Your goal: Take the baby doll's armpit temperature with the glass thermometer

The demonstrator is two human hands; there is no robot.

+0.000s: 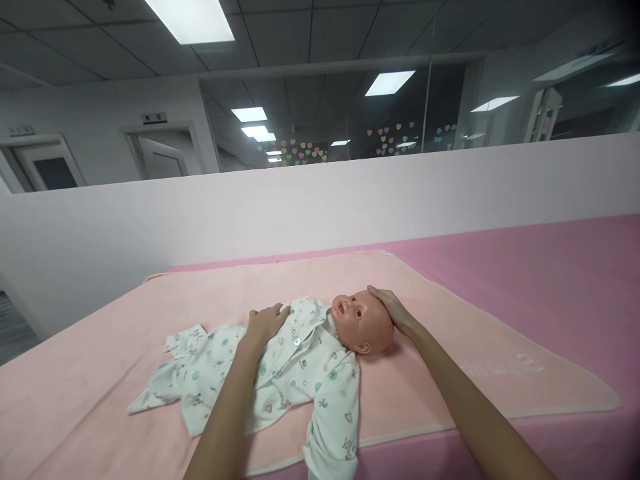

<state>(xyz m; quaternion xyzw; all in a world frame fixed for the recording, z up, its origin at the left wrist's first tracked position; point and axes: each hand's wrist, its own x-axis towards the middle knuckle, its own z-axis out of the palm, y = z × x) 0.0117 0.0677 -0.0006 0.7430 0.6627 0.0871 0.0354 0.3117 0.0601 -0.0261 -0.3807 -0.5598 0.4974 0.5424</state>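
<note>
My right hand point(391, 308) is cupped over the crown of the doll's head point(363, 327), palm on the curve, fingers close together and reaching toward the brow; it pinches nothing. I would say the rounded shape suits it, since a curved palm can steady a smooth ball of a head without squeezing.

My left hand point(267, 323) lies palm down across the middle of the doll point(313, 340), its fingertips dipping over the far side. I cannot tell whether they pinch any cloth. With one hand at each end of the upper body, the doll is probably kept from rolling.

It lies on its back between my two hands, in a printed suit point(290, 383). A button point(297, 341) shows just right of my left hand, the trouser legs point(200, 360) spread out to its left, and a sleeve point(333, 413) runs toward me between my forearms. Beneath both hands is a peach blanket point(410, 393), likely there as padding over the pink sheet point(550, 273).
</note>
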